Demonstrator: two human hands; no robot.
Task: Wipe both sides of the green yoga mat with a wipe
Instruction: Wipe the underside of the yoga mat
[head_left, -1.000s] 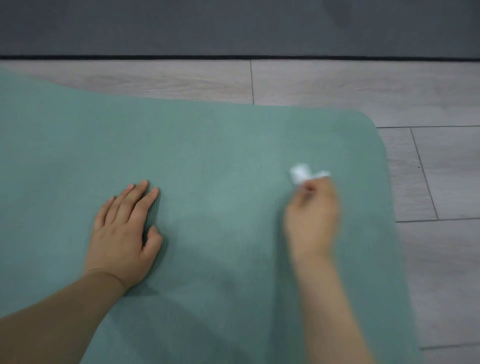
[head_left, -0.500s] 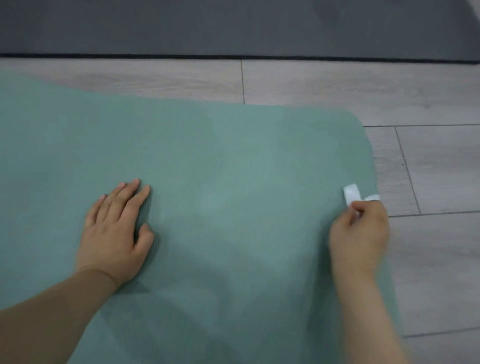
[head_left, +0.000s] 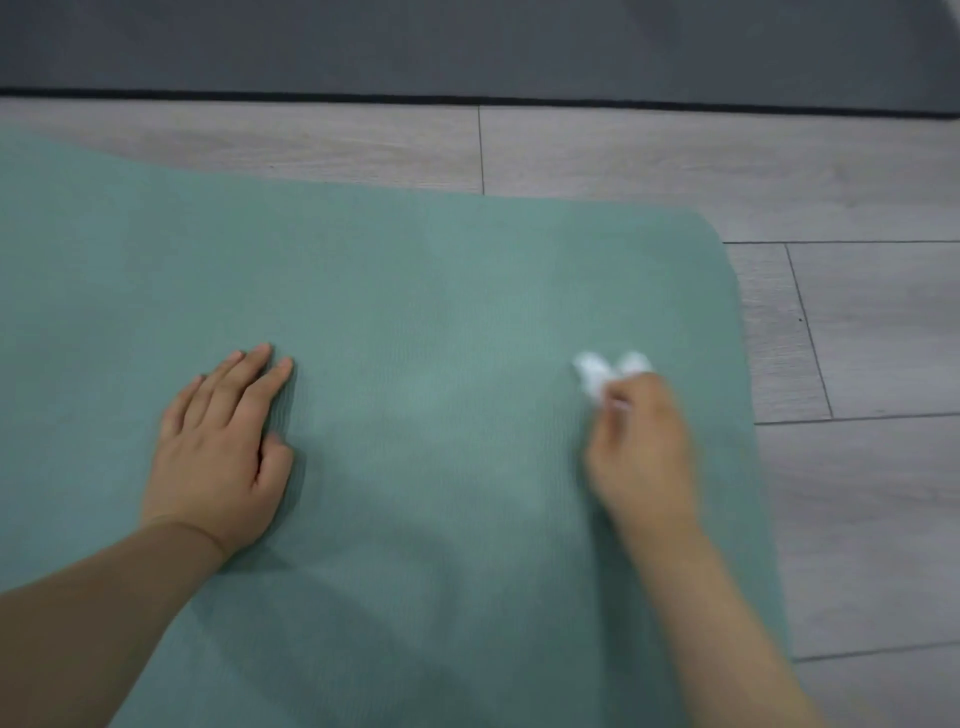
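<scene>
Two hands work on the green yoga mat (head_left: 415, 322), which lies flat on the grey plank floor (head_left: 857, 467) and fills most of the view from 9 o'clock round to 6 o'clock, its rounded corner up at about 2 o'clock. Left hand (head_left: 218, 447) lies palm down at 8 o'clock, fingers straight and together, holding nothing; it looks placed there to pin the mat so it does not creep or wrinkle under the rubbing. Right hand (head_left: 641, 447), at about 4 o'clock near the mat's right edge, has its grip closed around a crumpled white wipe (head_left: 597, 376), fingers curled and bunched on it, with the loose ends sticking out ahead toward 12 o'clock. Bunching the wipe this way probably gives a firmer pad to press down with. Motion blur on that hand suggests a stroke in progress. Only the upper face shows, so the underside is likely yet to be wiped.
</scene>
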